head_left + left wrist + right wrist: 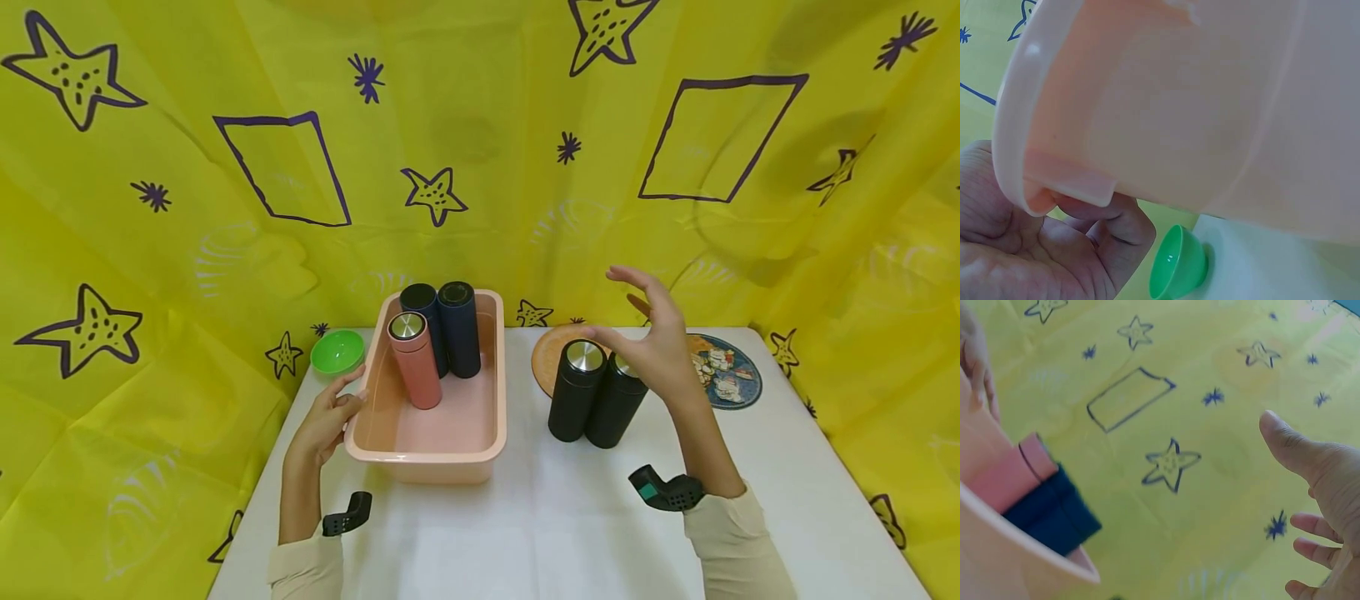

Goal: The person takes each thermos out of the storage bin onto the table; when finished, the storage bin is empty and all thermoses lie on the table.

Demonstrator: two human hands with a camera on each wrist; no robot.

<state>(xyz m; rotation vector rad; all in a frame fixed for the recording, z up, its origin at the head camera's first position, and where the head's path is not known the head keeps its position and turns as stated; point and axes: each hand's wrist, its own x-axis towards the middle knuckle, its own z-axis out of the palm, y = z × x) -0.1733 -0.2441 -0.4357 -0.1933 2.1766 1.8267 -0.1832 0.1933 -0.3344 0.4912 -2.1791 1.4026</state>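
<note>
Your right hand (662, 346), fingers spread and holding nothing, is near two black cylindrical silver-topped bottles (573, 396) on the white table (517, 533): probably hard, weighty, smooth; grasp them mid-body. Your left hand (324, 423) grips the peach plastic tub (427, 457) by its rim.

No lettering, brand or number can be read in any view: none on the pink bottle (417, 371), the two navy bottles (461, 337), the two black bottles (572, 396) or the peach tub (438, 472). Any wording among the printed figures on the dark round mat (742, 379) is too small to tell; the yellow sheet (491, 242) carries only drawn stars, bursts and four-sided outlines
</note>
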